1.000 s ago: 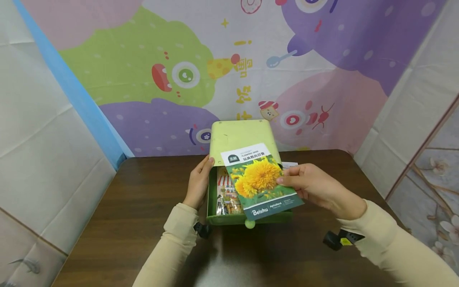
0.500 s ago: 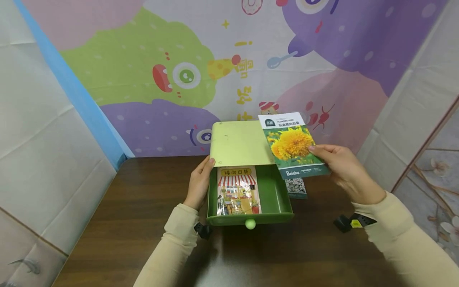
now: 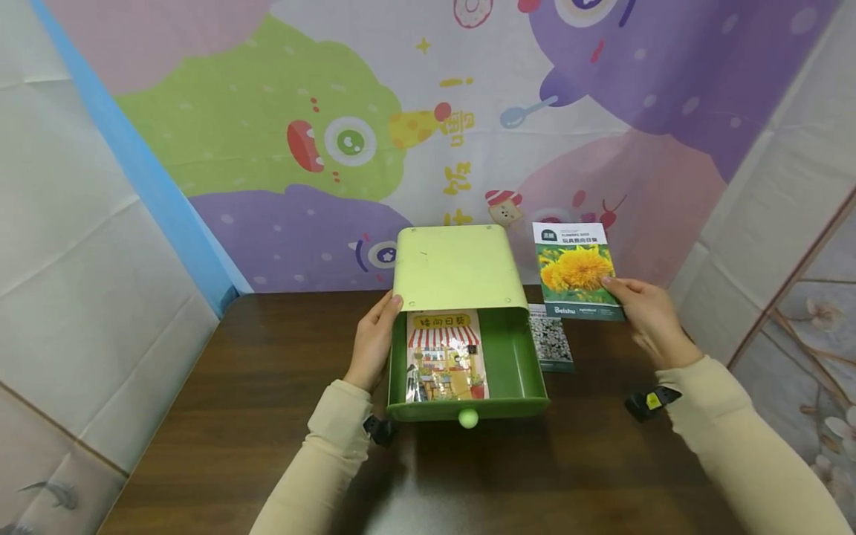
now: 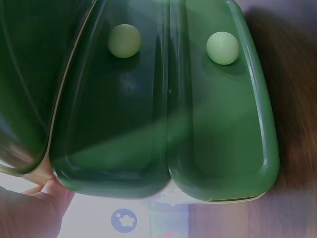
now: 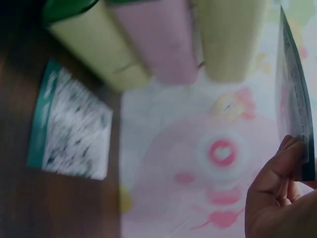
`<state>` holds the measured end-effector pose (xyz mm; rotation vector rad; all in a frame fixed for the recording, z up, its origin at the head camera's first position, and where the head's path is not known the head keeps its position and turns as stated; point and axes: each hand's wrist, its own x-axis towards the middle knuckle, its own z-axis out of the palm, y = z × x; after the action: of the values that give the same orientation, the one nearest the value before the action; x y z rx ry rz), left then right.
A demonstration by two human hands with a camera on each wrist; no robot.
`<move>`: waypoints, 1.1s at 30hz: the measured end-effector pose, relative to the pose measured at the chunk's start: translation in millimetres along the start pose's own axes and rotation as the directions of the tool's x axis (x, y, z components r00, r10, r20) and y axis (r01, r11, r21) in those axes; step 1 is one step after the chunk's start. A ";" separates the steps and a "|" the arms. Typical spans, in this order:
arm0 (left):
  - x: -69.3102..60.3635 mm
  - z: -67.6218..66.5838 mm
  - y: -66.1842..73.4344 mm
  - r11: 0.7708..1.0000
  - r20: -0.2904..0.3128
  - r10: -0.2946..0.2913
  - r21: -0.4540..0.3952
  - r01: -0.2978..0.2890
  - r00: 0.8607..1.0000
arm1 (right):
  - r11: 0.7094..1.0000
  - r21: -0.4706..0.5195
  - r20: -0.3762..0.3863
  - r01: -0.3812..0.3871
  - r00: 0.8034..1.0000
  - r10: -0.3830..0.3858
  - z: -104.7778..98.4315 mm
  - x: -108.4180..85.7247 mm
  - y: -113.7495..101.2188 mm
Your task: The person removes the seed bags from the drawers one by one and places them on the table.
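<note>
A seed packet [image 3: 578,269] with a yellow flower hangs in my right hand [image 3: 647,312], raised right of the drawer box. Thumb and fingers pinch its lower right edge; the right wrist view shows it nearly edge-on. My left hand [image 3: 373,338] holds the left side of the stacked drawer box [image 3: 458,267], thumb at the front edge of its light-green top. The top green drawer [image 3: 511,364] is pulled out and holds another packet [image 3: 444,355] with a striped awning picture. In the left wrist view, two closed drawers [image 4: 223,124] with round knobs show below it.
Another packet [image 3: 551,342] with a white-flower picture lies on the brown table [image 3: 267,416], right of the box and partly hidden by it. Behind the table hangs a cartoon-printed cloth [image 3: 281,89]. The right wrist view shows a pink middle section [image 5: 158,39] of the box.
My right hand has carried the yellow-flower packet from over the open drawer to the right, past the box, uncovering the drawer's inside. My left hand has stayed on the box.
</note>
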<state>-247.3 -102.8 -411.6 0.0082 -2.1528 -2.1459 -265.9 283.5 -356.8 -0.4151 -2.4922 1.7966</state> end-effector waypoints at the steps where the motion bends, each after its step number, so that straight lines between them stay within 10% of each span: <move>1: 0.1 0.0 -0.3 1.000 0.000 -0.001 0.004 0.001 1.000 | 0.999 -0.032 -0.015 -0.011 1.000 0.010 -0.5 3.8 5.7; 17: -0.7 0.6 -0.9 1.000 0.008 0.006 0.018 -0.006 1.000 | 0.978 0.074 -0.224 -0.196 0.952 0.208 -3.2 51.5 91.4; 33: -0.8 0.1 -0.6 1.000 -0.003 0.003 0.010 -0.003 1.000 | 0.967 -0.030 -0.209 -0.252 0.948 0.240 -13.5 58.2 141.9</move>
<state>-246.6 -102.7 -412.3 0.0091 -2.1606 -2.1324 -292.2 351.5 -492.4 -0.9026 -2.4416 1.6607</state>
